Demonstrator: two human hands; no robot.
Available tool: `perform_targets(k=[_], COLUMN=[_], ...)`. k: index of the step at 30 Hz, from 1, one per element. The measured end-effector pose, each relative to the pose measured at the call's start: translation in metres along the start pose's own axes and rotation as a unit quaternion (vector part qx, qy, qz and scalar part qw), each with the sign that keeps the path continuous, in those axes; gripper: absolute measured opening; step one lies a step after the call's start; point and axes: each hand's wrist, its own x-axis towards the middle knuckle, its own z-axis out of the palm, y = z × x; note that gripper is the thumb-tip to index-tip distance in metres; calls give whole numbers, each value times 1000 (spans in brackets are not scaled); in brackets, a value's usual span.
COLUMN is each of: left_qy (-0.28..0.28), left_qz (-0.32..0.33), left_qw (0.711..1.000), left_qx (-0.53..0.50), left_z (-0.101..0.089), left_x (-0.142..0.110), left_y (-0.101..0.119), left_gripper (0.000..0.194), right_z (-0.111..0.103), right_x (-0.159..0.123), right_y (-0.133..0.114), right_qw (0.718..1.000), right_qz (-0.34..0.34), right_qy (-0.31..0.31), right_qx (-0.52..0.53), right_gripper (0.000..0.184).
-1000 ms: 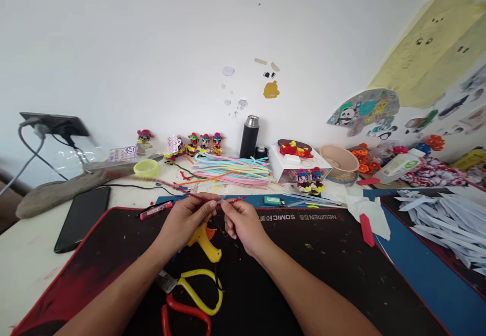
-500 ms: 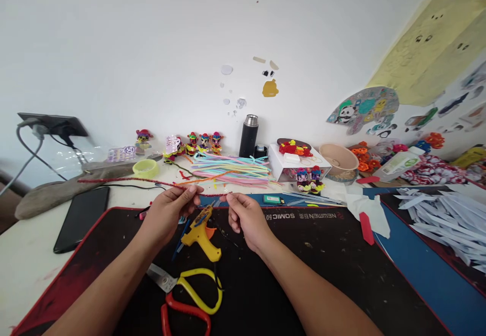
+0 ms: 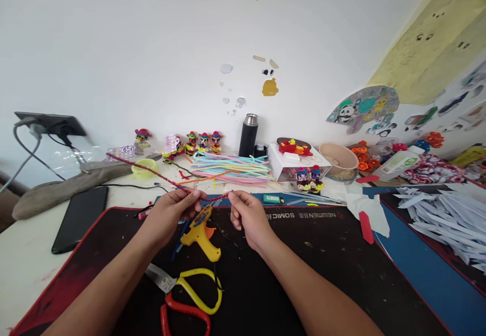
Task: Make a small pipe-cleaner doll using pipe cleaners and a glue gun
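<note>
A long dark red pipe cleaner (image 3: 146, 168) runs from the upper left through the fingers of my left hand (image 3: 176, 212). Its short end is pinched between the thumb and forefinger of my right hand (image 3: 247, 217). Both hands hold it above the far part of the black desk mat. Beneath and between them lies a yellow glue gun (image 3: 205, 240), its tip partly behind the left fingers. Closer to me, scissors (image 3: 195, 295) with one yellow and one red handle lie on the mat.
Pastel pipe cleaners (image 3: 231, 169) lie in a pile beyond my hands, before a black thermos (image 3: 248, 136). Small figures stand along the wall. A phone (image 3: 80, 219) rests at left, and a white box (image 3: 299, 161) and paper strips (image 3: 448, 224) at right.
The pipe cleaner's free left end has swung upward, so it now slopes more steeply. My hands remain in nearly the same place, both holding it.
</note>
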Motion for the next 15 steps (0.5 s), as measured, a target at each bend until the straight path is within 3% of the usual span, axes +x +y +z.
perform_targets(k=[15], left_qy=[-38], left_qz=[-2], left_qw=[998], left_qx=[-54], left_z=[10], left_x=[-2], left_y=[-7], left_gripper=[47], right_z=[5], right_x=[-6], right_y=[2], right_qw=[998], right_qz=[-11], right_qy=[-19], right_qx=[-56], right_gripper=[45])
